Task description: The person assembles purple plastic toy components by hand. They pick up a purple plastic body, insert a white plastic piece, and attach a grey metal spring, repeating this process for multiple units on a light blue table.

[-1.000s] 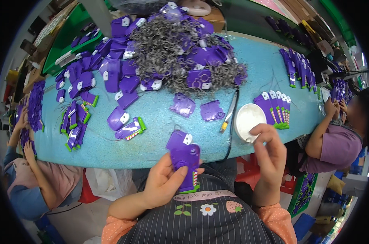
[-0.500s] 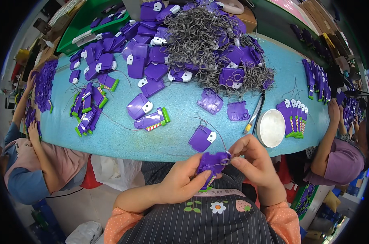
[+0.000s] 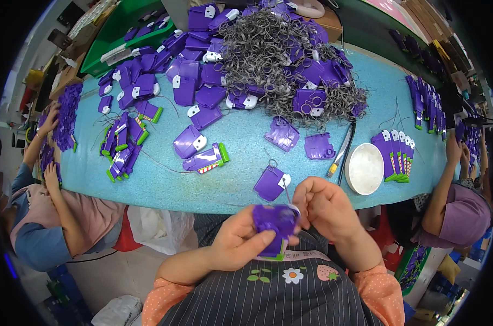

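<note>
My left hand (image 3: 236,242) is closed around a purple plastic shell (image 3: 268,232) with a green end, held above my lap by the table edge. Its upper part is smeared by motion. At its right edge are the curled, closed fingers of my right hand (image 3: 329,211); what they pinch is hidden. A thin dark wire (image 3: 288,190) sticks up from the shell. Just beyond lies a purple shell with a white corner (image 3: 270,183), a wire ring at its top. Farther left, a striped purple piece with a green end (image 3: 206,159) rests beside another white-cornered shell (image 3: 189,142).
A tangled heap of grey wire springs (image 3: 273,60) covers purple shells at the back. Right of centre are a white round bowl (image 3: 364,169), a yellow-handled cutter (image 3: 339,155) and fanned pieces (image 3: 393,155). A green bin (image 3: 102,49) stands back left. Other people sit at both sides.
My left hand has brought the shell slightly left and tilted it. My right hand has shifted a little left, and the upright wire appears shorter. The whole view has shifted slightly.
</note>
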Demonstrator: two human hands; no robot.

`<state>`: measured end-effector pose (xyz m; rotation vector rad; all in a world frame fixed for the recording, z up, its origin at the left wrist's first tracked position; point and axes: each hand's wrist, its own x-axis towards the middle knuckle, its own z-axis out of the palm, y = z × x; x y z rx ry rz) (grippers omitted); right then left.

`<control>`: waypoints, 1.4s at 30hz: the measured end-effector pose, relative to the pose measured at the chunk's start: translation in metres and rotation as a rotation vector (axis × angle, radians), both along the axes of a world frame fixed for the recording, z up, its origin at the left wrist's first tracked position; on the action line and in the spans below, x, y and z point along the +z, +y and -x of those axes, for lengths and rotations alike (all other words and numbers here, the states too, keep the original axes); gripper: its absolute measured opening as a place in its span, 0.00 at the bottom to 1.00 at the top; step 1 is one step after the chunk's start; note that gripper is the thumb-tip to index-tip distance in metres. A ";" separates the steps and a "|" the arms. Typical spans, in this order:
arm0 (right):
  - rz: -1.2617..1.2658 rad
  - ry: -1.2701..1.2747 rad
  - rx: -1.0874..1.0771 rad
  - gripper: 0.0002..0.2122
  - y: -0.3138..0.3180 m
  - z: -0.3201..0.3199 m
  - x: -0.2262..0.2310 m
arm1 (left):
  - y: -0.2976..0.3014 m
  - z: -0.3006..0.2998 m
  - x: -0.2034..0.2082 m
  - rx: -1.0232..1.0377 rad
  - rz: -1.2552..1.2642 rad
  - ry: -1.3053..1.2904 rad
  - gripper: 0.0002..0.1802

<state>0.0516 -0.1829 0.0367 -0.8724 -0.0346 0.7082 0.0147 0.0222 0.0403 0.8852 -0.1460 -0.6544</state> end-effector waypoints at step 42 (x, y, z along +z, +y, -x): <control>0.497 -0.220 0.001 0.11 0.003 0.026 -0.009 | -0.007 0.025 -0.020 -0.117 -0.150 0.214 0.29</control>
